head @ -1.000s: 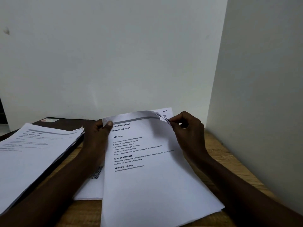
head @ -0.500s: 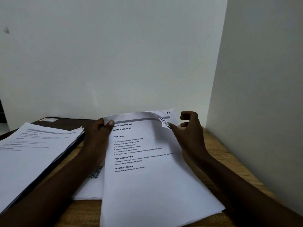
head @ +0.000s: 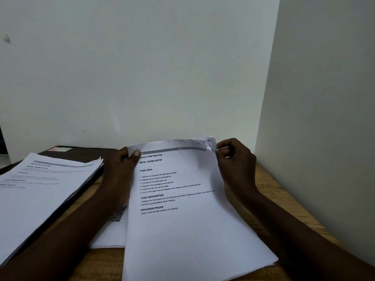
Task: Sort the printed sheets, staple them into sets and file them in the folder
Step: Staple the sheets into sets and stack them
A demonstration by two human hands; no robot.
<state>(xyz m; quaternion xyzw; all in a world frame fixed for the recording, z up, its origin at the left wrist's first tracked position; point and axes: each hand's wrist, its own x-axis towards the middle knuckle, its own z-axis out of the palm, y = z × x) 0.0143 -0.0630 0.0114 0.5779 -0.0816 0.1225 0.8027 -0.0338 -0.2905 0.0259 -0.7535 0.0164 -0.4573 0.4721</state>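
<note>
A stack of printed sheets (head: 182,226), headed "Replace Toilet Paper Roll", lies in front of me on the wooden table (head: 269,191). My left hand (head: 121,167) grips its top left corner, thumb on the page. At the top right corner my right hand (head: 235,159) pinches the edges of the sheets, which fan slightly there. A second pile of printed sheets (head: 40,189) rests at the left on a dark folder (head: 85,152).
Another sheet with a QR code (head: 117,214) lies under the stack, by my left wrist. White walls stand close behind the table and along its right side. No stapler is in view.
My right hand, which had let go with spread fingers half a second ago, has closed again on the top right corner. The top sheet's curled corner now lies flatter.
</note>
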